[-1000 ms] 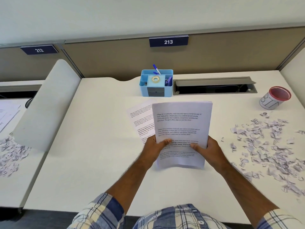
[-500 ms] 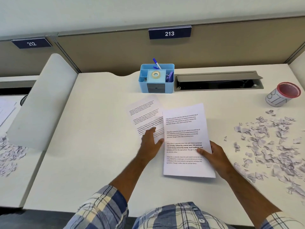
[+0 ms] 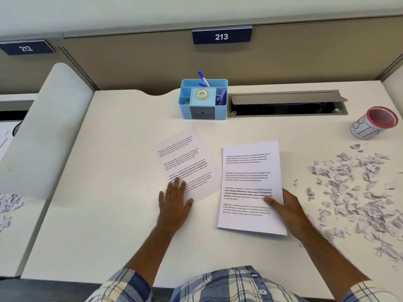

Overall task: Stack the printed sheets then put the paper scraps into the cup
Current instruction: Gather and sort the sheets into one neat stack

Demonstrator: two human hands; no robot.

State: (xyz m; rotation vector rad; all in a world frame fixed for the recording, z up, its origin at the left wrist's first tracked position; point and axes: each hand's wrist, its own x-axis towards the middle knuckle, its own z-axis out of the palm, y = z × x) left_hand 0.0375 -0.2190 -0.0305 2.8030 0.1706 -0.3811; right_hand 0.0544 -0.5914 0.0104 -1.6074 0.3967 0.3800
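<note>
Stack of printed sheets (image 3: pixel 250 186) is pinned to the worktop (image 3: pixel 109 214) by the right hand (image 3: pixel 287 207), thumb on top; loose sheet (image 3: pixel 187 164) is pressed by the flat, spread left hand (image 3: pixel 174 201), likely for sliding over. Paper scraps (image 3: pixel 357 192) lie right, near the cup (image 3: pixel 374 123).

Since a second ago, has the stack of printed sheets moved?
Yes. The stack of printed sheets came down flat onto the desk and shifted right, off the loose sheet, no longer below the blue organizer.

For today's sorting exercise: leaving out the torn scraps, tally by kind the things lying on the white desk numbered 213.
Printed paper lots: 2, loose sheet, stack
Cups: 1, red-rimmed cup
Desk organisers: 1, blue organiser
Total: 4
</note>
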